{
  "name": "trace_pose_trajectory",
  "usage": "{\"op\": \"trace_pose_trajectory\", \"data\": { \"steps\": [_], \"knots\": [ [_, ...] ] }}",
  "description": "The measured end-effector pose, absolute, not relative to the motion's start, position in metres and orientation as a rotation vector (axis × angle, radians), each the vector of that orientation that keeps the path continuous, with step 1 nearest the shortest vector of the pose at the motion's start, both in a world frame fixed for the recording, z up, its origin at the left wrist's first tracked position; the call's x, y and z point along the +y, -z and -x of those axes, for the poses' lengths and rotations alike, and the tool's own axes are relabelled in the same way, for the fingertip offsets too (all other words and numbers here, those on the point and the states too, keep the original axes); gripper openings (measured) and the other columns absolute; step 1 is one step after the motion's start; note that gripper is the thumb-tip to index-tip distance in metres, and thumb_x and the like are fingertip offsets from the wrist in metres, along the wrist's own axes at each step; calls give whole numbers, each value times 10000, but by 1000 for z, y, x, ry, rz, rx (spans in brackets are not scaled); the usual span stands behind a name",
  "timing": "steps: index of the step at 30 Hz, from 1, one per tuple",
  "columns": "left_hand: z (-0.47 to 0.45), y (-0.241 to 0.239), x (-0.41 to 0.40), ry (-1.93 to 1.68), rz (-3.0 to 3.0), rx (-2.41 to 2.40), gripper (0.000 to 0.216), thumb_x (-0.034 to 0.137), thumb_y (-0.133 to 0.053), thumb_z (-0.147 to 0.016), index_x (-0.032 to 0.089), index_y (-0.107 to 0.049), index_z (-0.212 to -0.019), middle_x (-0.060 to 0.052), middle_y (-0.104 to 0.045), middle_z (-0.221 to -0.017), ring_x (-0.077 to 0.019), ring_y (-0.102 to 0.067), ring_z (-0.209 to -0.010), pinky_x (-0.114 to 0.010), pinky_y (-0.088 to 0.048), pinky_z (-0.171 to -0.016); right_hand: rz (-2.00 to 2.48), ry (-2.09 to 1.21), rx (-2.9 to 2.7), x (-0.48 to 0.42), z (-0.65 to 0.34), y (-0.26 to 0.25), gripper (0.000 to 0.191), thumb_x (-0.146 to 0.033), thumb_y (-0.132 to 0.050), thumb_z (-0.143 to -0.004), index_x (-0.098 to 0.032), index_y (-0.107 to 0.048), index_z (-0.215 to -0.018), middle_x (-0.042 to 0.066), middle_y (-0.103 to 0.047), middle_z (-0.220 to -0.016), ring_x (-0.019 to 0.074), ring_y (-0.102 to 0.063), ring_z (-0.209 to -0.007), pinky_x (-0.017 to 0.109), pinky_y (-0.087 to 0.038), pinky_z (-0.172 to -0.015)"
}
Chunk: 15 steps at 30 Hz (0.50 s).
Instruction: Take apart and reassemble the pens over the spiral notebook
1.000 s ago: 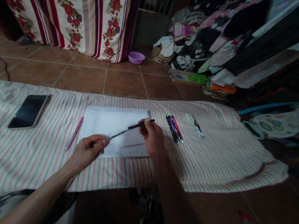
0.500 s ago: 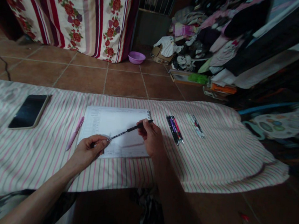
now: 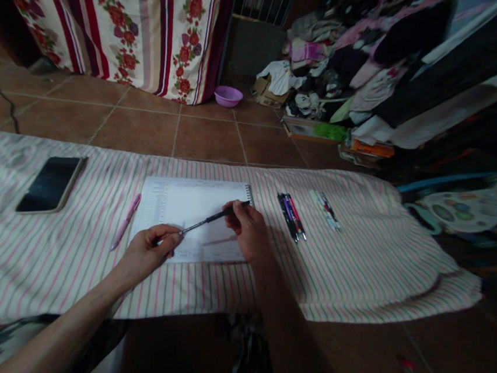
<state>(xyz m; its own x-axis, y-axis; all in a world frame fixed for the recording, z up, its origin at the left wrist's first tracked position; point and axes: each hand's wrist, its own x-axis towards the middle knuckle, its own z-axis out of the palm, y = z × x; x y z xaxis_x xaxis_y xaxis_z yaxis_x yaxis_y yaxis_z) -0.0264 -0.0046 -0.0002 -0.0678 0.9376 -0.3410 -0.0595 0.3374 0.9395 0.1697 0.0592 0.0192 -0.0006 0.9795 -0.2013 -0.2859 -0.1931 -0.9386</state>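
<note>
Over the open spiral notebook (image 3: 202,205), both my hands share one slanting pen. My left hand (image 3: 152,250) pinches the lower end of its thin, dark refill (image 3: 192,227). The black pen barrel (image 3: 219,215) is gripped near its upper end by my right hand (image 3: 248,227), and the refill runs into its lower end. The exact tip at my left fingers is hidden. A pink pen (image 3: 126,221) lies just left of the notebook. To the right of my right hand rest several pens (image 3: 292,217), black, purple and red.
A white patterned group of pens (image 3: 326,210) lies farther right on the striped cloth (image 3: 377,263). A phone (image 3: 50,185) is at the left. Beyond the cloth, a purple basin (image 3: 228,96) stands on the tiled floor, near heaped clothes (image 3: 331,59).
My right hand has shifted slightly left and down, sliding the black barrel along the refill, so a shorter length of refill shows. My left hand has stayed nearly still.
</note>
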Motion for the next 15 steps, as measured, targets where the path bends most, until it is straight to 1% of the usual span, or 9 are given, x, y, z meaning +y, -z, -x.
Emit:
{"op": "trace_pose_trajectory", "data": {
  "steps": [8, 12, 15],
  "knots": [
    [26, -1, -5, -1026, -906, 1382, 312, 410, -693, -644, 144, -671, -808, 16, -521, -498, -79, -432, -441, -186, -284, -398, 1142, -1504, -850, 58, -165, -21, 331, -478, -711, -604, -165, -651, -696, -7, -620, -682, 71, -522, -540, 194, -413, -496],
    [26, -5, -5, -1008, -913, 1388, 318, 414, -680, -657, 143, -670, -823, 15, -519, -488, -73, -419, -423, -182, -256, -382, 1132, -1518, -841, 58, -165, -20, 321, -471, -708, -617, -167, -652, -701, -6, -623, -695, 67, -526, -546, 182, -417, -491],
    [26, -6, -5, -1007, -930, 1387, 323, 422, -672, -662, 144, -667, -826, 14, -525, -488, -76, -422, -418, -187, -260, -383, 1132, -1532, -830, 58, -165, -20, 316, -467, -707, -621, -167, -655, -705, -4, -631, -707, 65, -531, -550, 178, -417, -490]
  ]
}}
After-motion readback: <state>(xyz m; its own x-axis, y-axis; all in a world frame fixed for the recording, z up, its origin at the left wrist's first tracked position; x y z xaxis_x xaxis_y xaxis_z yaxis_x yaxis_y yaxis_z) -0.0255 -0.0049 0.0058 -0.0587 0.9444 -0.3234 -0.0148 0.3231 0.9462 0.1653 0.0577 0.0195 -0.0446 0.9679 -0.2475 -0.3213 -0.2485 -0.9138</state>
